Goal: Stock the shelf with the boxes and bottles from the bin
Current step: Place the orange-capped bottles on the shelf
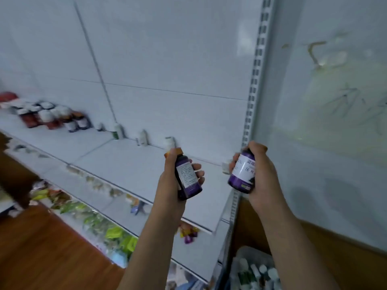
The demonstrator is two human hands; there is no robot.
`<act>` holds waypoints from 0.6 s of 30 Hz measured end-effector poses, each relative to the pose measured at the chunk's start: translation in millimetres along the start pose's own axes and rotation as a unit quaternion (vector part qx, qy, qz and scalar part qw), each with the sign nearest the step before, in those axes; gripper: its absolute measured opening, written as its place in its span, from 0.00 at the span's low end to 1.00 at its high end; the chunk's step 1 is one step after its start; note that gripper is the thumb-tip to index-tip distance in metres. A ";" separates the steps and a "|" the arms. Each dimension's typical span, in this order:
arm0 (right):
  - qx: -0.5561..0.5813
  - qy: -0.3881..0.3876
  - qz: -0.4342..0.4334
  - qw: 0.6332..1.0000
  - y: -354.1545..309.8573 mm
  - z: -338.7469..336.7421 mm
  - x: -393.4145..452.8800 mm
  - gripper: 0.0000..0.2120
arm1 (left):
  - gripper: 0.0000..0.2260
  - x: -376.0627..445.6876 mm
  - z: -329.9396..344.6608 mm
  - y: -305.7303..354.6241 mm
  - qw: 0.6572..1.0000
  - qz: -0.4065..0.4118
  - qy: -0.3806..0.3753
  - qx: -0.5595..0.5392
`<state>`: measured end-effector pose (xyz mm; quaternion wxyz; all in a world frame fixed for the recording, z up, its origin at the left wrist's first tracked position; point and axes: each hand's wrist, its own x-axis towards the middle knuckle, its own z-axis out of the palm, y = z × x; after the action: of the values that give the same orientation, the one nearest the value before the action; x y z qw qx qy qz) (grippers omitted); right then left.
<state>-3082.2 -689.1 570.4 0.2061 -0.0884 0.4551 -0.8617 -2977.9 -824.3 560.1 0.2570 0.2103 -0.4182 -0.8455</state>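
Nearest me, my forearms rise from above the bin [249,266], my left hand [173,185] grasping one purple bottle [187,178] and my right hand [259,174] another purple bottle [243,172], both roughly upright, tilted, just before the bare shelf [134,164]; the right grip sits nearer the back corner.

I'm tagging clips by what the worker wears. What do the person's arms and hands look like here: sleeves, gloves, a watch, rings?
Both forearms are bare up to the bottom edge of the picture; no sleeve shows. The left hand and right hand are ungloved. No watch, bracelet or ring is visible on either wrist or on the fingers that show, though the picture is slightly blurred.
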 end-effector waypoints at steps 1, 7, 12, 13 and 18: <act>-0.010 -0.013 0.000 1.000 12.4 20.1 -0.7 0.09 | 0.17 -1.0 -19.6 13.8 1.000 0.007 0.014 0.003; -0.040 -0.085 0.034 0.995 93.3 129.0 -7.7 0.10 | 0.17 -10.4 -141.0 82.7 0.996 0.040 0.072 0.031; -0.073 -0.128 0.059 0.987 150.9 206.9 -13.5 0.12 | 0.17 -10.1 -223.0 122.0 0.983 0.059 0.162 0.066; -0.081 -0.139 0.064 0.985 160.1 220.2 -11.6 0.13 | 0.18 -7.4 -236.1 126.6 0.979 0.058 0.178 0.074; -0.104 -0.176 0.098 0.974 203.7 277.4 19.7 0.09 | 0.14 21.6 -289.1 148.1 0.969 0.062 0.220 0.090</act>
<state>-2949.7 -1007.1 560.7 0.3562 -0.2150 0.5053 -0.7560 -2791.4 -1087.4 515.4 0.3742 0.3870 -0.4383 -0.7198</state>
